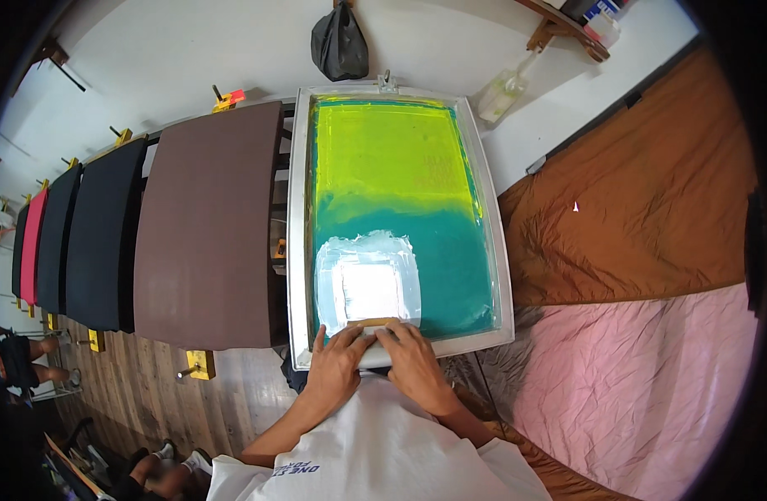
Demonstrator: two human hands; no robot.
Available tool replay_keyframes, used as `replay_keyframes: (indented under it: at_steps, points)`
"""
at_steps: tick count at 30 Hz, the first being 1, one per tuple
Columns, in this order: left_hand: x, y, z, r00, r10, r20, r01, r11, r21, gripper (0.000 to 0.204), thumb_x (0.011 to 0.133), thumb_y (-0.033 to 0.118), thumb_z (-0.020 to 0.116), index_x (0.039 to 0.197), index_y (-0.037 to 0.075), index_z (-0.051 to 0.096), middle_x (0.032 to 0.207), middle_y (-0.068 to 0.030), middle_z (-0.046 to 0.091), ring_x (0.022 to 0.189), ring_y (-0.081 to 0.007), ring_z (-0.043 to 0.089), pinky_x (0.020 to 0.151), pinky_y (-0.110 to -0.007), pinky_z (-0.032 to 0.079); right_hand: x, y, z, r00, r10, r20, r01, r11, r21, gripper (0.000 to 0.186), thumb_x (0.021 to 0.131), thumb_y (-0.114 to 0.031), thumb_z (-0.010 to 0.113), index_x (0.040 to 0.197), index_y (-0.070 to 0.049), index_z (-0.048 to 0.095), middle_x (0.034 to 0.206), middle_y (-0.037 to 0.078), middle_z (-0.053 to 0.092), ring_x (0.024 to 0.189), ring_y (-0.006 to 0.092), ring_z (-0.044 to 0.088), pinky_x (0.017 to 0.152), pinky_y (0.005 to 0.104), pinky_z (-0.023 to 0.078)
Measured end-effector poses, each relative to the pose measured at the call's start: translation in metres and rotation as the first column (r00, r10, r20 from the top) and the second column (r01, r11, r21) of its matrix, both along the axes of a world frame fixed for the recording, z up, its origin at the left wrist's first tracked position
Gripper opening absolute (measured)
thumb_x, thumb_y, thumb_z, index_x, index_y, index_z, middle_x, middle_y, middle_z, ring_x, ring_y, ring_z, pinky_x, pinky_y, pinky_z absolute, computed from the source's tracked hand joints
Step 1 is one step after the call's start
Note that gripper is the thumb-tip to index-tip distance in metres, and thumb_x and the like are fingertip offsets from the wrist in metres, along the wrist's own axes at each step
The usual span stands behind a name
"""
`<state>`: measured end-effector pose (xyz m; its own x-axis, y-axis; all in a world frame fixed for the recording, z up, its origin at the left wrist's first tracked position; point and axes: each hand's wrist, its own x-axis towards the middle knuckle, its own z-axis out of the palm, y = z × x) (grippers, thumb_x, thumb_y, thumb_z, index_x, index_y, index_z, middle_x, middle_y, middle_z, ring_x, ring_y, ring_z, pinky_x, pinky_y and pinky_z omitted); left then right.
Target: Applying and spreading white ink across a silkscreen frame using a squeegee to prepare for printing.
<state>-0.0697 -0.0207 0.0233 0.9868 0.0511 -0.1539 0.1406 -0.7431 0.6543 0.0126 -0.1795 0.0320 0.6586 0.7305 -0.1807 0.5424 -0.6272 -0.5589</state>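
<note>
White paint point(371, 280) is seemingly being spread: left hand point(339, 352) and right hand point(408, 349) clamp the squeegee point(372, 322); next likely needs even pressure.

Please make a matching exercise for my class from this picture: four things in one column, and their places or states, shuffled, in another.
Column one
1. Tan bar
2. Pale grey frame
3. Black bag
4. Pink sheet

Column two
A. Hanging against the white wall
B. Wrinkled, at the lower right of the picture
C. Held by the left hand and right hand
D. Around a yellow-green and teal surface

Pairs: 1-C, 2-D, 3-A, 4-B
</note>
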Motion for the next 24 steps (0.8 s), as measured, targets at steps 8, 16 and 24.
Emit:
replay_keyframes:
  at_steps: [8,16,24]
  points:
    - [0.056,0.029,-0.01,0.995,0.014,0.095,-0.025,0.993,0.118,0.057,0.069,-0.006,0.06,0.123,0.015,0.063,0.119,-0.012,0.066,0.112,-0.0299,0.062,0.108,-0.061,0.036,0.065,0.031,0.0,0.997,0.019,0.072,-0.023,0.999,0.044,0.044,0.068,0.011,0.058,0.109,-0.001,0.065,0.104,0.02,0.064,0.101,0.0395,0.06,0.089,0.0466,0.049]
    - [0.11,0.058,-0.018,0.998,0.034,0.058,-0.034,0.999,-0.002,0.053,0.068,-0.013,0.056,0.117,0.006,0.066,0.108,-0.0205,0.067,0.097,-0.0403,0.065,0.087,-0.045,0.053,0.122,0.064,-0.017,0.989,0.091,0.117,-0.08,0.992,-0.101,0.031,0.071,0.003,0.062,0.101,-0.004,0.069,0.098,0.02,0.065,0.093,0.0391,0.064,0.081,0.0478,0.053]
    - [0.043,0.024,-0.016,0.993,0.047,0.11,-0.039,0.997,-0.074,0.055,0.065,-0.015,0.055,0.116,0.003,0.064,0.112,-0.0205,0.065,0.096,-0.0397,0.065,0.083,-0.044,0.055,0.048,0.027,-0.012,0.997,0.018,0.075,-0.021,0.999,0.03,0.047,0.065,0.008,0.06,0.111,0.0,0.066,0.107,0.019,0.064,0.101,0.04,0.058,0.09,0.0458,0.049]
